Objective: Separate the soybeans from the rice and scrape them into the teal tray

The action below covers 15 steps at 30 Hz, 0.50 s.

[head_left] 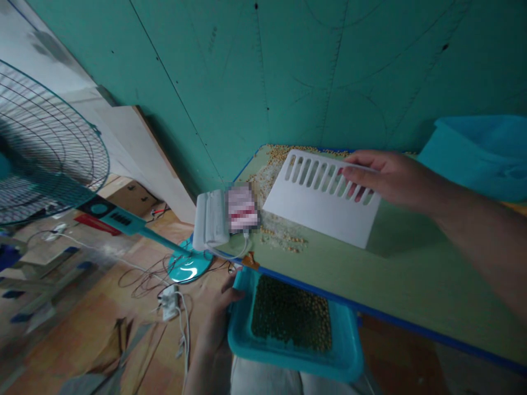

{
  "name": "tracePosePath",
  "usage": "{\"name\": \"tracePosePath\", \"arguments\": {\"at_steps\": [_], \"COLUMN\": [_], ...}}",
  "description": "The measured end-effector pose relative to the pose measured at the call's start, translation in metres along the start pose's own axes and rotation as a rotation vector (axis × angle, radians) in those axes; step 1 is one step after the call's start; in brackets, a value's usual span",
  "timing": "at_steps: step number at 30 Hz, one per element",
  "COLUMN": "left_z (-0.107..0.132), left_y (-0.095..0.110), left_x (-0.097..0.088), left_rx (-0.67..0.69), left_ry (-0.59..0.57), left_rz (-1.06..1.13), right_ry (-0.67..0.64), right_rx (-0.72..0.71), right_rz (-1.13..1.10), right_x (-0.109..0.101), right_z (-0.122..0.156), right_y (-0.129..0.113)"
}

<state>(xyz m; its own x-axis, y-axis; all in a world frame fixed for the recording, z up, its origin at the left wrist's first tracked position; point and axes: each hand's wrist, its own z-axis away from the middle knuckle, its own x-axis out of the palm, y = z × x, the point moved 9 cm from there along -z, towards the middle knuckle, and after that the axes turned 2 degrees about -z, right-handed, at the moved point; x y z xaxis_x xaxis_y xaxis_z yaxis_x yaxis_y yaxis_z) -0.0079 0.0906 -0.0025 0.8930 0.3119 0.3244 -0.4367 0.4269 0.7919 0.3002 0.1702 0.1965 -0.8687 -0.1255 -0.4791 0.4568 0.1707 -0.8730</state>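
My right hand (385,178) grips the slotted top edge of a white plastic scraper board (319,206), whose lower edge rests on the green table (395,274) beside a scatter of yellowish grains (284,236). My left hand (222,310) holds the left rim of a teal tray (341,356) just below the table's blue front edge. The tray holds a dark layer of grains (290,318). More grains lie along the table's far edge (288,151).
A white device (212,219) with a cable sits at the table's left corner. A standing fan (45,148) on a teal base (189,266) stands to the left, with cables and a power strip (168,302) on the floor. A blue container (481,153) is at far right.
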Motion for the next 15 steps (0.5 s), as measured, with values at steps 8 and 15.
{"name": "tracePosePath", "arguments": {"at_steps": [8,15], "left_z": [-0.006,0.023], "left_y": [-0.001,0.001], "left_x": [0.009,0.023], "left_rx": [-0.063,-0.002], "left_ry": [-0.105,-0.078], "left_rz": [-0.103,-0.05], "right_ry": [-0.277,-0.26], "right_rx": [-0.167,-0.03], "right_rz": [0.259,0.103], "right_x": [0.037,0.02], "right_z": [0.022,0.004], "right_y": [-0.027,0.006]}}
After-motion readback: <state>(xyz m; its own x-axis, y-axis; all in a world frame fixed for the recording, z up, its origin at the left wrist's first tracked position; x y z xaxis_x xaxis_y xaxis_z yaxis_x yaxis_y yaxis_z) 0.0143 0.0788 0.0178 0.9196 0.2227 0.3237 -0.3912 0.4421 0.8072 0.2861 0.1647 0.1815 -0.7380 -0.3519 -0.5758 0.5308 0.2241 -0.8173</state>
